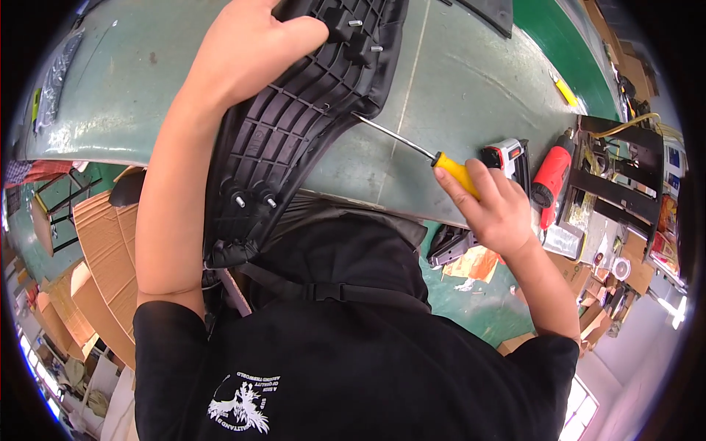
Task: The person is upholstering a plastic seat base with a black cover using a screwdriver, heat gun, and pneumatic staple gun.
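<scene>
A ribbed black plastic panel (268, 132) with a dark cover wrapped round its rim leans over the near edge of the workbench. Several metal bolts stick up from it. My left hand (257, 48) is closed on its upper part, thumb over the ribs; the other fingers are partly hidden or cut off by the picture's top. Wrapped round the yellow handle of a screwdriver (401, 138) is my right hand (496, 209). The forefinger lies along the handle, and the shaft's tip meets the panel's right edge, at the cover.
On the green workbench (456, 88) to the right lie a staple gun (506, 158), a red heat gun (553, 173) and a yellow-handled tool (565, 90). A black rack (614, 180) stands beyond them. Cardboard sheets (107, 264) lean at the left below the bench.
</scene>
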The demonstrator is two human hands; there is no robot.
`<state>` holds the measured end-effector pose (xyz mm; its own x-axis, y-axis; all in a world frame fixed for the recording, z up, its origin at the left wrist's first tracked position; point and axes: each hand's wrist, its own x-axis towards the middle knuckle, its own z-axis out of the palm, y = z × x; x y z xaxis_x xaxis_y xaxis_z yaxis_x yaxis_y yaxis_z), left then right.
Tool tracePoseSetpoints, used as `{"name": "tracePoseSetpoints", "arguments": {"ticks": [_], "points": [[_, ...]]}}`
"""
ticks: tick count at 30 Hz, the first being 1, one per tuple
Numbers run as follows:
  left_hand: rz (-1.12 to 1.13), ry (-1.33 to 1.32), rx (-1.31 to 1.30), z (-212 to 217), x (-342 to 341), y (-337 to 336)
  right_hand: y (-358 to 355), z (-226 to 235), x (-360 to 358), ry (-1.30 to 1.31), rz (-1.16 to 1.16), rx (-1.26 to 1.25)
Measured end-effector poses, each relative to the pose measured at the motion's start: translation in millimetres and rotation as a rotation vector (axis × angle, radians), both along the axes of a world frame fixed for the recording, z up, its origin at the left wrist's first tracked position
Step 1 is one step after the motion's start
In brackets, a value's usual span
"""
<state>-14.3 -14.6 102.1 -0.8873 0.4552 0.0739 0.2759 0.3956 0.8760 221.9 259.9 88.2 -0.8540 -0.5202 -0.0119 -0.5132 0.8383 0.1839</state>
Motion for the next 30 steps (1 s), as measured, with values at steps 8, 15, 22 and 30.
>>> {"name": "tracePoseSetpoints", "arguments": {"ticks": [8,15,22,30], "points": [[-0.149,-0.295,0.371,-28,-24,-17,21,-28,-9,0.270,0.115,-0.044],[-0.136,-0.266,0.355,-25,-22,-15,28,-34,1,0.126,0.010,-0.250],[-0.143,-0.306,0.354,-34,-32,-25,-7,-39,38,-0.091,-0.427,-0.985],[0.108,-0.132,0.054,-44,-51,-61,-10,-48,42,0.099,-0.618,-1.005]]}}
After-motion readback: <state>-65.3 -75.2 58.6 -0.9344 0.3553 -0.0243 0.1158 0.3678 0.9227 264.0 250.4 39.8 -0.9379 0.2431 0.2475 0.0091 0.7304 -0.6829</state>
